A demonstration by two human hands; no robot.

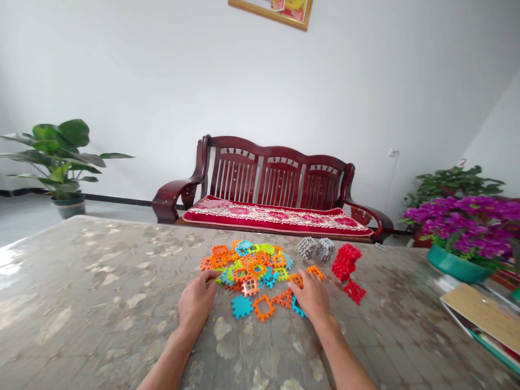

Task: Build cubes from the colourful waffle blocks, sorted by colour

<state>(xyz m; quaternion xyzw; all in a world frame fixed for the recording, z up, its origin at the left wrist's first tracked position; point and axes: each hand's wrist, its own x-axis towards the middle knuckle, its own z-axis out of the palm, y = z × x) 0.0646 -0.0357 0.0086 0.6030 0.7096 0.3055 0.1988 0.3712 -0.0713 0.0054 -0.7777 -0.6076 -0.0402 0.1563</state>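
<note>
A heap of plastic interlocking building tiles (247, 260) in orange, blue and lime green lies on the table, many with notched edges and window-like openings. My left hand (198, 300) rests at the heap's left edge, fingers bent but apart, holding nothing that I can see. My right hand (312, 295) is at the right side, thumb and forefinger apart beside an orange tile (296, 280). Its palm partly covers a blue tile (298, 307). Nearest me lie a solid blue tile (242, 306), an orange frame tile (264, 308) and an orange triangular tile (283, 298).
Two grey lattice balls (307, 248), a red block-like build (346, 261) and a flat red piece (355, 291) sit right of the heap. Purple flowers in a teal pot (457, 264) and a stack of papers (483, 314) stand farther right. Behind the table (122, 303) is a wooden bench (280, 173).
</note>
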